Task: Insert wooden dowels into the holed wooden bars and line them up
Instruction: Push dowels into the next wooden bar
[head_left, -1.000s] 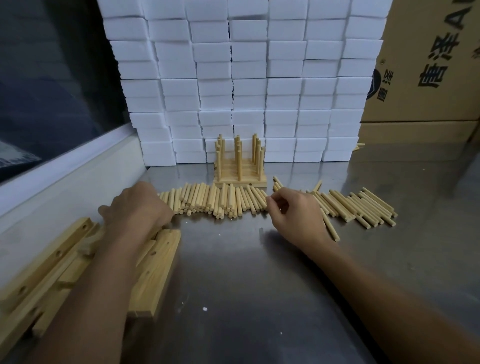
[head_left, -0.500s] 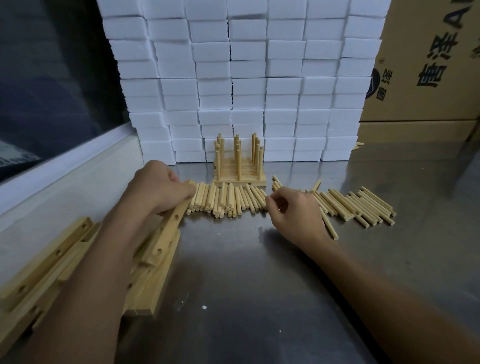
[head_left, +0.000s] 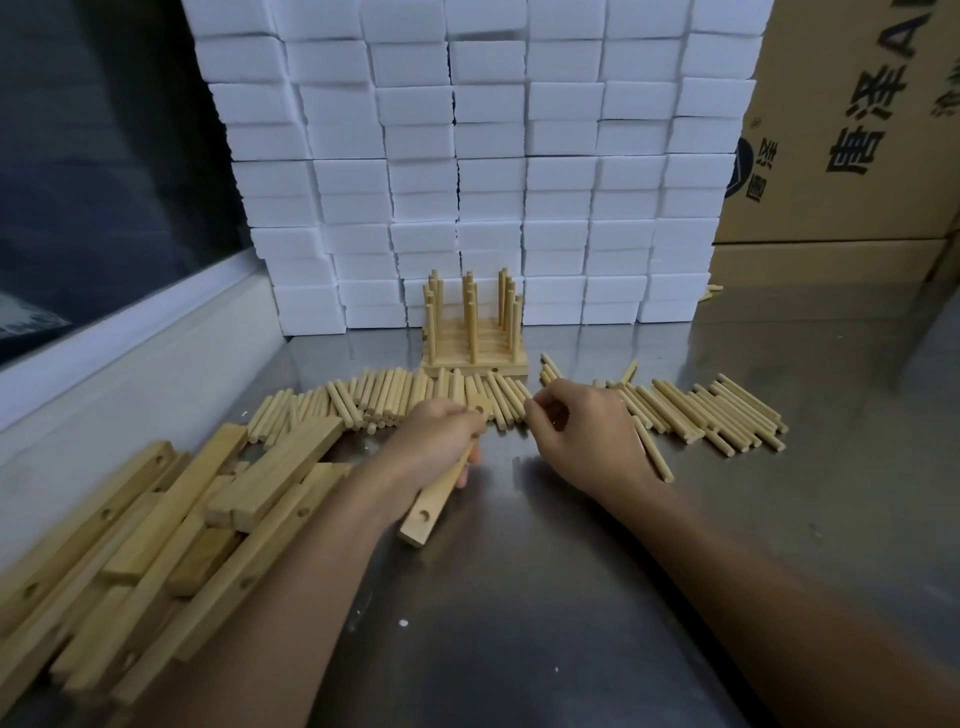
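Note:
My left hand (head_left: 434, 441) grips a holed wooden bar (head_left: 428, 512) in front of the dowel row, the bar's near end resting on the steel table. My right hand (head_left: 582, 431) sits just right of it, fingers curled and pinching a dowel whose end sticks out behind the palm (head_left: 655, 457). Loose dowels (head_left: 374, 400) lie in a long row across the table, with more loose dowels (head_left: 722, 418) to the right. Behind them stand several finished bars with upright dowels (head_left: 474, 332), lined up together. A heap of bare holed bars (head_left: 171, 525) lies at the left.
A wall of stacked white foam blocks (head_left: 467, 156) closes the back. A cardboard box (head_left: 852, 119) stands at the back right. A white ledge (head_left: 130, 332) and dark window run along the left. The steel table (head_left: 519, 623) stretches toward me.
My left hand lifted a bar off the left heap and carried it right, to the table's middle beside my right hand. The right hand stayed in place at the dowel row.

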